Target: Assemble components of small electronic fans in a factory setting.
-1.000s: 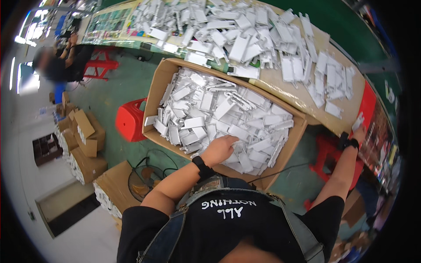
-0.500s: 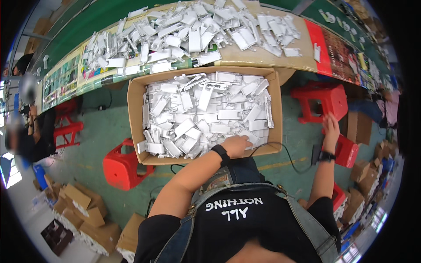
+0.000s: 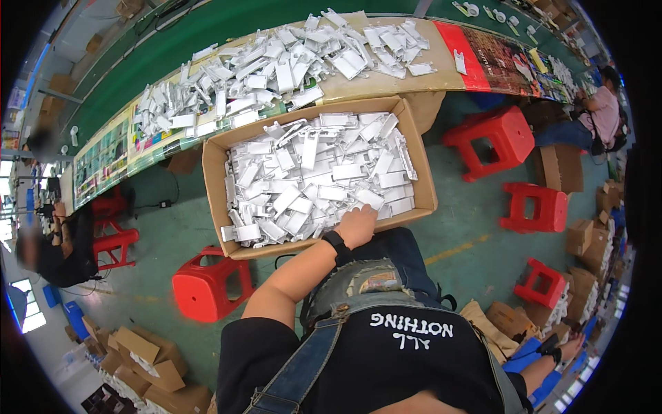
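Note:
A cardboard box (image 3: 215,181) full of white plastic pieces (image 3: 289,200) stands in front of me, against the worktable. My left hand (image 3: 357,226), with a black band at the wrist, is closed over the box's near rim, its fingertips against the pieces inside. What its fingers press on is partly hidden. Far out at the lower right, my right hand (image 3: 571,347) is stretched away from the box, fingers extended and nothing visible in them. It is near blue bins (image 3: 541,379) and also has a dark wristband.
More white pieces (image 3: 276,65) are heaped on the worktable (image 3: 407,84). Red stools stand left (image 3: 200,290) and right (image 3: 493,138) of the box. Cartons (image 3: 152,362) are stacked at the lower left. One person (image 3: 600,114) sits far right, another (image 3: 69,248) far left.
My right hand has swung from beside the right-hand stools back to the lower right. My left hand has slid slightly left along the near rim. The view has turned to the right.

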`<state>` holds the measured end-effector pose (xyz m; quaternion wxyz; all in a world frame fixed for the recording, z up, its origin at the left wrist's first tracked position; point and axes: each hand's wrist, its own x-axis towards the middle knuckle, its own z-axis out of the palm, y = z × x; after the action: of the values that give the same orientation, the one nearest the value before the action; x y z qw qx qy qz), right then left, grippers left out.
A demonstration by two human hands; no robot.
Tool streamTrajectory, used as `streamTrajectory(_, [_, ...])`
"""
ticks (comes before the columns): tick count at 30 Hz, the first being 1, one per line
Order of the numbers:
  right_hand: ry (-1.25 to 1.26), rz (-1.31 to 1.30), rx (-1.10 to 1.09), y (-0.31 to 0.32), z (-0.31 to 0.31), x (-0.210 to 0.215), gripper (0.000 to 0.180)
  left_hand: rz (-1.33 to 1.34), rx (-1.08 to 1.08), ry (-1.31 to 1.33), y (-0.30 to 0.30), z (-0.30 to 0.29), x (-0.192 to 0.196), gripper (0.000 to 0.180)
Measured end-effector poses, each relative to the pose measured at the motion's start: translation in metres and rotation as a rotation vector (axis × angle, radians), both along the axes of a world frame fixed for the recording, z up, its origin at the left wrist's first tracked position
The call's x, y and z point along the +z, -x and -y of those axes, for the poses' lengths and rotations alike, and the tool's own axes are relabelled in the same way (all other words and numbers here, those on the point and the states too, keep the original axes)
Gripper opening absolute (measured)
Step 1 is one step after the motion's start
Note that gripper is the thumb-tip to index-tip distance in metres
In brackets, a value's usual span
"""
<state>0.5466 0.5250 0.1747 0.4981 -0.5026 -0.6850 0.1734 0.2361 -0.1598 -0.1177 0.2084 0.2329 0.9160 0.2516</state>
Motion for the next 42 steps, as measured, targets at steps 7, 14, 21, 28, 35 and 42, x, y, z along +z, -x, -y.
streamTrajectory(7, [0.18, 0.067, 0.442, 0.075, -0.047, -0.066, 0.032, 0.096, 0.043, -0.362, 0.011, -0.117, 0.046, 0.028])
streamTrajectory(14, [0.355, 0.198, 0.948, 0.242, -0.039, -0.11, 0.023, 0.17, 0.039, -0.481, 0.037, -0.271, 0.066, 0.03])
streamTrajectory(21, [0.434, 0.077, 1.378, 0.396, -0.042, -0.118, 0.018, 0.147, 0.061, -0.437, 0.082, -0.346, 0.079, 0.027])
streamTrajectory(28, [0.246, 0.234, 1.657, 0.566, -0.033, -0.096, 0.019, 0.266, 0.4, -0.601, 0.172, -0.366, 0.062, 0.024])
streamTrajectory(35, [0.229, 0.555, 1.733, 0.716, -0.046, -0.055, 0.026, 0.243, 0.436, -0.77, 0.293, -0.4, 0.083, 0.027])
streamTrajectory(42, [0.177, 0.561, 1.947, 0.95, -0.033, -0.168, 0.043, 0.305, 0.72, -0.876, 0.388, -0.412, 0.087, 0.026])
